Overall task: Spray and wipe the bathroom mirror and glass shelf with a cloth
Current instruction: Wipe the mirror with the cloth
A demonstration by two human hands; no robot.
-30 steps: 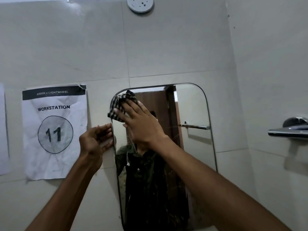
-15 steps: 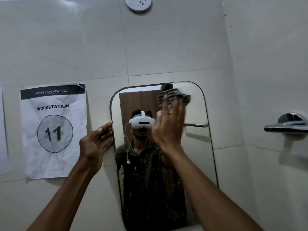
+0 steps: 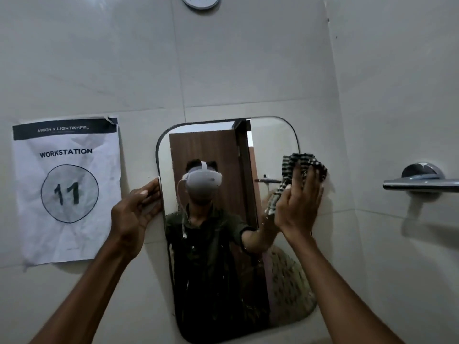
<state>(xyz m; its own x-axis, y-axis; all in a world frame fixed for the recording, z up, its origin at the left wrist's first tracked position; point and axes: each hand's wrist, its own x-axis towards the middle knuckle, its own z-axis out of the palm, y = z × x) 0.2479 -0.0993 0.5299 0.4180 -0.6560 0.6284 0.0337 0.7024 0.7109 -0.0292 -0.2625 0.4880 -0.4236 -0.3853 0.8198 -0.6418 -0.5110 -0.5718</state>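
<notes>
A rounded, dark-framed mirror [image 3: 218,150] hangs on the tiled wall in the middle of the view, with wet streaks on its lower glass. My right hand [image 3: 299,202] presses a black-and-white checked cloth [image 3: 304,163] flat against the mirror's right edge, fingers spread and straight over the cloth. My left hand [image 3: 135,209] rests on the mirror's left edge at mid height, fingers lying along the frame. No glass shelf or spray bottle is in view.
A paper sign [image 3: 65,189] reading "WORKSTATION 11" is taped to the wall left of the mirror. A chrome rail [image 3: 422,182] juts from the right wall. A round white fitting [image 3: 200,1] sits above.
My right hand swept the cloth from the mirror's upper left corner across the top to the right edge. My left hand stayed on the left edge.
</notes>
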